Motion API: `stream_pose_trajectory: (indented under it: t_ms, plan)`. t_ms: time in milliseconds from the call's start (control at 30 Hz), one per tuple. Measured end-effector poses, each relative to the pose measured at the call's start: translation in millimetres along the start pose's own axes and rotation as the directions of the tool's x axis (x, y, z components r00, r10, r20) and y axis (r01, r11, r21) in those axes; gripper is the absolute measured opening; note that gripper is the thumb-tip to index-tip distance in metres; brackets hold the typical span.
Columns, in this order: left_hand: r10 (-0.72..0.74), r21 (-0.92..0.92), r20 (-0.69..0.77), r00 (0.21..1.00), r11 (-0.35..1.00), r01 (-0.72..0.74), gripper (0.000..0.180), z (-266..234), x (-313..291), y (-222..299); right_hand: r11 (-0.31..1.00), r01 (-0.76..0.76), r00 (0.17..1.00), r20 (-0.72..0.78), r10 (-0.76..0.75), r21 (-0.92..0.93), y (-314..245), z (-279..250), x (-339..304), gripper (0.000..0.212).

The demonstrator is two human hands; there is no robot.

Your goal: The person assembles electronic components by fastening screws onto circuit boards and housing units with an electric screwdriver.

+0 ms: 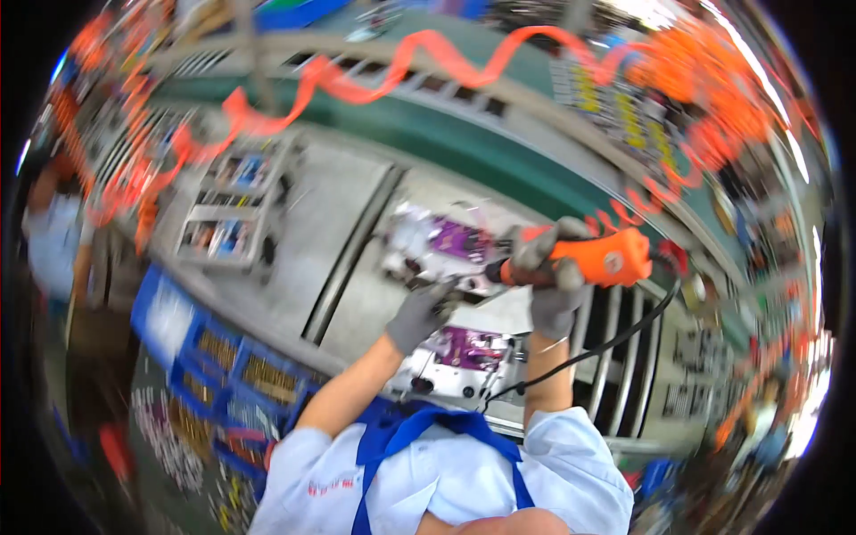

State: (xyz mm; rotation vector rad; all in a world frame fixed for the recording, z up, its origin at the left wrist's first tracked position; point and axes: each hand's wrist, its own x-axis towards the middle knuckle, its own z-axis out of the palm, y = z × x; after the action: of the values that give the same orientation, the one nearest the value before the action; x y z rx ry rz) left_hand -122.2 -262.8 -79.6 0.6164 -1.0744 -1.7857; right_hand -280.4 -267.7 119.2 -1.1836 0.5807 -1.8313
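Observation:
My right hand [555, 267], in a grey glove, is wrapped round an orange electric screwdriver [611, 259] held level, its dark nose pointing left. The nose is beside a silver metal housing [415, 234] that carries a purple circuit board [458, 239]. My left hand [423, 314], gloved too, is at the near edge of that housing with its fingers drawn together; blur hides what is in them, if anything. Nearer my body lies a second pale housing [455, 382] with another purple circuit board [473, 348].
A black cable [615, 343] hangs from the screwdriver's rear. Coiled orange air hoses [392, 76] stretch across the back. At left are a fixture tray [223, 209] and blue bins [209, 357] of small parts. Metal rollers [615, 357] lie at right. Another person [55, 245] is far left.

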Motion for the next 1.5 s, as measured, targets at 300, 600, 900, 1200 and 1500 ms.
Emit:
stream_pose_trajectory:
  t_ms: [300, 600, 900, 1200, 1500]
  plan:
    - [-0.592, -0.799, 0.105, 0.799, 0.427, 0.422, 0.015, 59, 16, 38, 0.946, 0.273, 0.939, -0.26, -0.224, 0.172, -101, -43, -80, 0.047]
    - [-0.706, -0.566, 0.39, 0.591, 0.322, 0.759, 0.021, 105, 7, 5, 0.892, 0.447, 0.775, -0.524, -0.353, 0.061, -149, -85, -165, 0.051]
    - [-0.768, -0.292, 0.486, 0.418, 0.308, 0.906, 0.028, 150, -11, 7, 0.849, 0.527, 0.641, -0.637, -0.427, -0.04, -169, -92, -211, 0.049]
    - [-0.793, -0.342, 0.38, 0.477, 0.358, 0.869, 0.027, 155, -16, 8, 0.814, 0.569, 0.602, -0.613, -0.511, -0.12, -172, -85, -223, 0.051]
    - [-0.752, -0.432, 0.47, 0.463, 0.261, 0.863, 0.024, 131, -18, 14, 0.836, 0.548, 0.618, -0.656, -0.434, -0.037, -168, -67, -218, 0.047]
